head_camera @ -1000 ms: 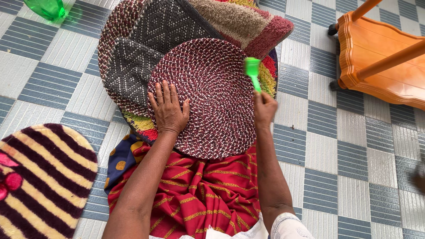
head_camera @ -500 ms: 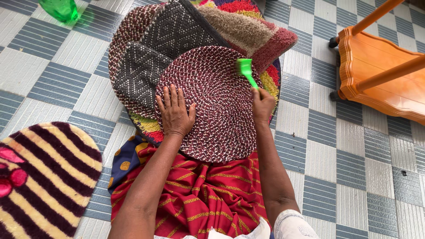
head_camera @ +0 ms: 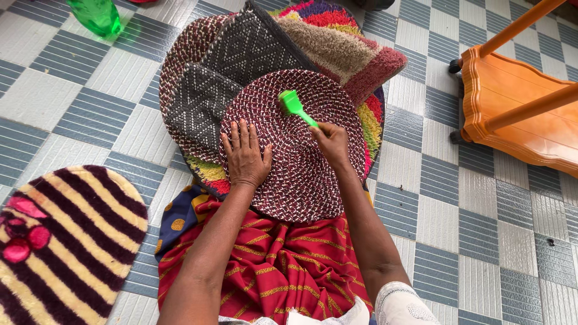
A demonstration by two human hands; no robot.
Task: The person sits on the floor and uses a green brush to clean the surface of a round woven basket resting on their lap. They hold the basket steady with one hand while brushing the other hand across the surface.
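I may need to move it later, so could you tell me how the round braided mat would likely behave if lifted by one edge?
The round braided mat would probably droop, since it already drapes over the pile. Its rough weave likely resists sliding; the left hand presses it flat.

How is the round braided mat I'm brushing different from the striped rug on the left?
The round braided mat is maroon flecked with white; the striped rug is fluffy, with yellow and dark bands and pink flowers. The braided mat lies on a pile of other mats, under the left hand and the green brush in the right hand; the rug lies alone on the tiled floor. Both have curved edges.
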